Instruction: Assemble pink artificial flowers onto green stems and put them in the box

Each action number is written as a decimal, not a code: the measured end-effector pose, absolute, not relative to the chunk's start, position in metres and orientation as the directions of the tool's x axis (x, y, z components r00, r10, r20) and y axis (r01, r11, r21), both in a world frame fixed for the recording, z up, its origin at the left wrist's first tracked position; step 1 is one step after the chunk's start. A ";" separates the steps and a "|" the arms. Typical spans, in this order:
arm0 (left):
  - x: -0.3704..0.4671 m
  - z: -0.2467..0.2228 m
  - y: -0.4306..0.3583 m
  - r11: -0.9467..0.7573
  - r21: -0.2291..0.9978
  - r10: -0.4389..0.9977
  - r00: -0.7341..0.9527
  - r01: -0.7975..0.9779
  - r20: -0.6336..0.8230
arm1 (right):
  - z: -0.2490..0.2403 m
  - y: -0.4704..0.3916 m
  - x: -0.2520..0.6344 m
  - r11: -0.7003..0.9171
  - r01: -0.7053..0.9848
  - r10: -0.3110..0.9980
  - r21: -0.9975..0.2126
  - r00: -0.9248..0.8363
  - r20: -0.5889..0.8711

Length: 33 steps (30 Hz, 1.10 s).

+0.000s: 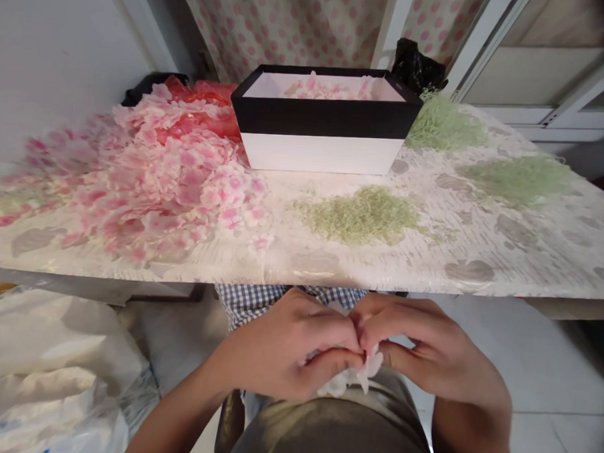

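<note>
Over my lap, below the table's front edge, my left hand (309, 344) and my right hand (417, 335) meet fingertip to fingertip. Both are closed in a pinch on a white and pink artificial flower (373, 364). Its pale petals show between and beneath the fingers; the part right at the fingertips is hidden. On the table ahead lies a big heap of pink and white artificial flowers (168, 180), to the left. A small pile of thin green stems (365, 214) sits in front of me.
A black and white box (320, 150) holding pink petals stands at the table's back. More green stem piles (519, 179) lie to the right. Red plastic (201, 118) touches the flower heap. White bags (50, 362) are on the lower left. The table (470, 280) has a patterned cover.
</note>
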<state>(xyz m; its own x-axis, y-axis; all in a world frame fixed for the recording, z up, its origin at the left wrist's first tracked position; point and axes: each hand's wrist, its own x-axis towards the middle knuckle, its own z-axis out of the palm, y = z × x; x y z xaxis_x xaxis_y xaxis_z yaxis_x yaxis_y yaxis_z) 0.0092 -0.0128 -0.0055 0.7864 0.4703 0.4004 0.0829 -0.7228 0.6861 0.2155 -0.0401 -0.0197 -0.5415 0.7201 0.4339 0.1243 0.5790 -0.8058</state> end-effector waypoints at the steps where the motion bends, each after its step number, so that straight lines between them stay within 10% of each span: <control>1: 0.009 -0.005 -0.012 -0.712 0.699 0.472 0.786 0.071 0.400 | -0.020 -0.040 0.214 0.592 0.119 0.713 -0.797 -0.538 0.449; 9: -0.018 0.003 0.000 -0.630 0.775 0.670 0.544 0.056 0.505 | 0.014 0.007 0.224 0.517 -0.061 0.498 -0.854 -0.790 0.358; 13: -0.031 -0.003 0.008 -0.588 0.807 0.775 0.323 0.053 0.544 | 0.059 0.054 0.226 0.482 -0.095 0.855 -0.871 -0.167 0.491; 17: -0.032 -0.006 0.014 -0.512 0.854 0.843 0.245 0.091 0.479 | 0.076 0.080 0.241 0.459 0.176 0.883 -0.871 0.020 0.469; 23: -0.046 -0.004 0.031 -0.411 0.622 0.880 0.113 0.667 0.461 | 0.003 0.046 0.289 0.179 0.792 0.877 -0.583 0.141 0.460; 33: -0.060 -0.021 0.052 -0.234 0.546 0.966 0.129 0.804 0.223 | -0.065 0.045 0.308 0.098 0.871 0.883 -0.482 0.147 0.445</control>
<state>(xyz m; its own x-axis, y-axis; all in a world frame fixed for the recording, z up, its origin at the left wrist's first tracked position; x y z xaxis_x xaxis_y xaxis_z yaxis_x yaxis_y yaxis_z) -0.0601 0.0521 -0.0209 0.1293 0.9662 0.2230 0.8043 -0.2337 0.5464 0.3076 0.0450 -0.0652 0.1471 0.8833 0.4451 0.8707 0.0979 -0.4820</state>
